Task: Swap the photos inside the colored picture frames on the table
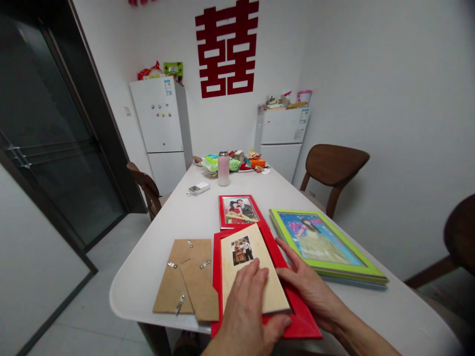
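A red picture frame (297,316) lies back side up at the table's near edge, with a cream board (265,282) inside its opening. On the board is a small photo (242,250) of people. My left hand (247,301) rests on the board, fingers stretched out and thumb near the frame's lower bar. Along the right side, my right hand (306,282) grips the frame's edge; some of its fingertips are hidden. Two brown backing boards (200,287) with metal clips overlap to the left. Just beyond, partly covered, is a smaller red-framed photo (240,210).
A green-framed picture (322,240) lies on a stack at the right. Farther back on the white table (156,267) are a pink bottle (223,170), a small white device (199,188) and a pile of packets (233,163). Wooden chairs (334,165) flank the table.
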A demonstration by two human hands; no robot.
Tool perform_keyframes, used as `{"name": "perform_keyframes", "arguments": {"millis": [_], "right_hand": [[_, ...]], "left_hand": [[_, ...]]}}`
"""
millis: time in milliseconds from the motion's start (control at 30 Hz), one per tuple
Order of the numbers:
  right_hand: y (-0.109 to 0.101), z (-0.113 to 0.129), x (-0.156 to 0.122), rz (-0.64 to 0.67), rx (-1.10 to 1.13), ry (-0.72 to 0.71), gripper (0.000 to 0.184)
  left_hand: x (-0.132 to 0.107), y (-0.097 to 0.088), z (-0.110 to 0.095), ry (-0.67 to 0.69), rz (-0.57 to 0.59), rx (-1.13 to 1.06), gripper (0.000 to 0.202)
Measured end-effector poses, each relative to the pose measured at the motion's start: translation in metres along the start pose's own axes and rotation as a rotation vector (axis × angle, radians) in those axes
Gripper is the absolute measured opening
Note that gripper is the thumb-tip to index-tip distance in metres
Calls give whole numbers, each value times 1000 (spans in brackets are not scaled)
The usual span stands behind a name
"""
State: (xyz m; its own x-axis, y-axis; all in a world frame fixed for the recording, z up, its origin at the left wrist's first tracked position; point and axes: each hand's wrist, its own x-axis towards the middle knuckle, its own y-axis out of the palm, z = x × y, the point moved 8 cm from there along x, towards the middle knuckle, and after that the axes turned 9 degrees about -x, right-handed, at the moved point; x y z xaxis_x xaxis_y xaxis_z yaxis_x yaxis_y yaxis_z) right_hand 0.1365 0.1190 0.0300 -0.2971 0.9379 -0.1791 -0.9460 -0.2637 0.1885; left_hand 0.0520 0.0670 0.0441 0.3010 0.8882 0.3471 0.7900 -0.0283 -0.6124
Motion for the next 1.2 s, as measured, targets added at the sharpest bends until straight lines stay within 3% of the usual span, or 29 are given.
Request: {"name": "perform_keyframes", "arguments": {"millis": [100, 200, 267, 333, 467, 567, 667, 1000, 1133, 1200], "right_hand": [[-6, 0, 5, -15, -137, -32, 84], [-20, -5, 15, -73, -448, -65, 79], [-30, -5, 20, -140, -745, -137, 70], [-37, -5, 23, -206, -1041, -193, 60], [-39, -12, 25, -231, -1392, -215, 52], [-36, -13, 26, -227, -1515, -245, 47], [-31, -14, 27, -210, -1590, -243, 41], [-25, -10, 22, -229, -1730, -184, 33], [0, 6, 19, -274, -1518, -420, 37], [14, -3, 28, -204, -1259, -389, 45]], "left_hand": [[5, -2, -15, 152, -16, 59, 52], [1, -29, -18, 216, -167, 58, 53], [-6, -58, -8, 125, -332, 24, 52], [-17, -87, 11, -49, -470, -32, 48], [-43, -118, 55, -343, -556, -177, 44], [-56, -118, 84, -442, -501, -236, 45], [-61, -113, 102, -493, -417, -148, 43], [-58, -110, 100, -509, -180, 307, 40], [-53, -111, 92, -414, -214, 403, 40], [-49, -100, 84, -332, -197, 376, 43]]}}
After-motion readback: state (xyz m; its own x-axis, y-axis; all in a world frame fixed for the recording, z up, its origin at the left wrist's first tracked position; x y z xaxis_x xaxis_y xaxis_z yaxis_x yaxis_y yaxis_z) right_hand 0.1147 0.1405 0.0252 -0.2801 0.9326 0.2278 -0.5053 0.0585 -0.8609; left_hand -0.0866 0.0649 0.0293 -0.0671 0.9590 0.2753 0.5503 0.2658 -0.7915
